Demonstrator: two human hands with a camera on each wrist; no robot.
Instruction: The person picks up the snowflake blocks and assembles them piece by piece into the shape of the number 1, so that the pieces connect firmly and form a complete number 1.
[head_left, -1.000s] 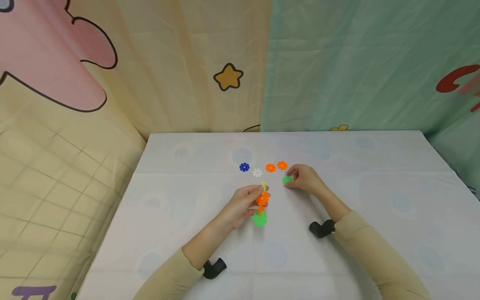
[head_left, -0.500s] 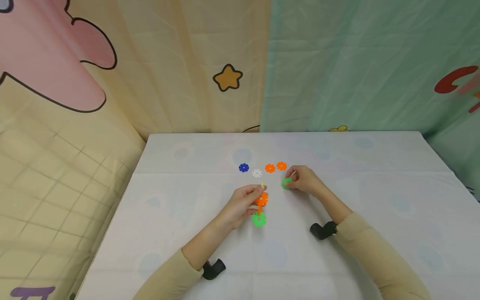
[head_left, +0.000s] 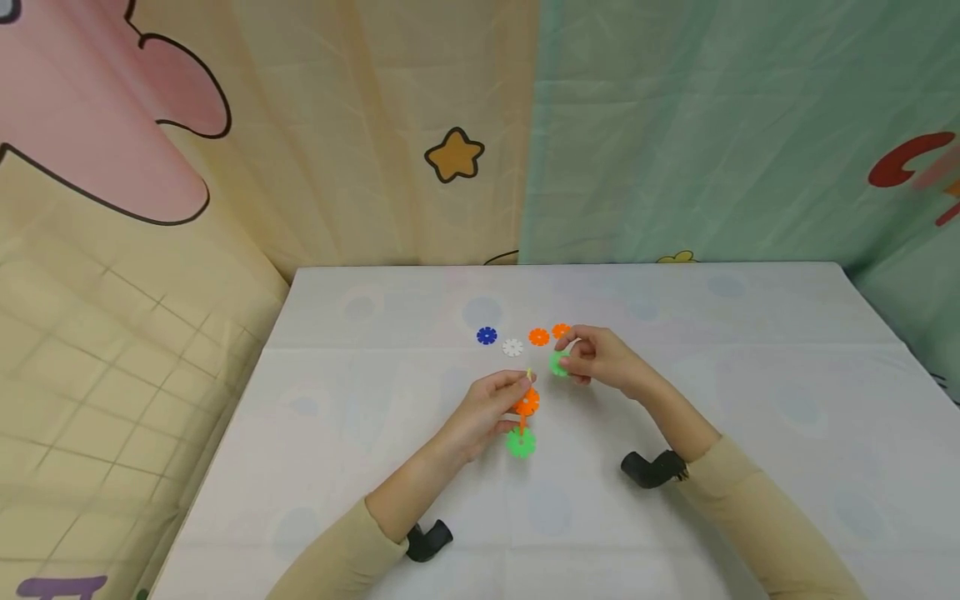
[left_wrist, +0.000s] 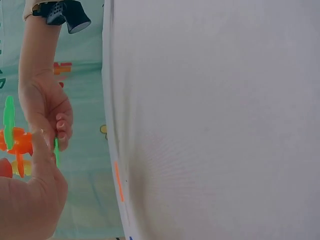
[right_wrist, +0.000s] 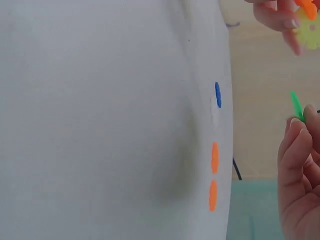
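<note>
My left hand (head_left: 483,408) holds a chain of interlocking plastic discs above the table. Its yellow disc (right_wrist: 309,31) is pinched at the top, with an orange disc (head_left: 528,402) below it, a second orange one edge-on, and a green disc (head_left: 521,442) at the bottom. To its right my right hand (head_left: 606,360) pinches a single green disc (right_wrist: 297,106) between thumb and fingers, apart from the chain. In the head view the fingers hide part of that disc. The left wrist view shows both hands at its left edge.
Behind the hands a blue disc (head_left: 487,335), a white disc (head_left: 513,347) and two orange discs, one (head_left: 538,337) beside the other, lie in a row on the white-covered table (head_left: 360,433). A printed curtain (head_left: 375,125) hangs behind the table.
My right hand has moved a little left, carrying its green disc closer to the chain. The left hand keeps its hold on the chain, nearly still.
</note>
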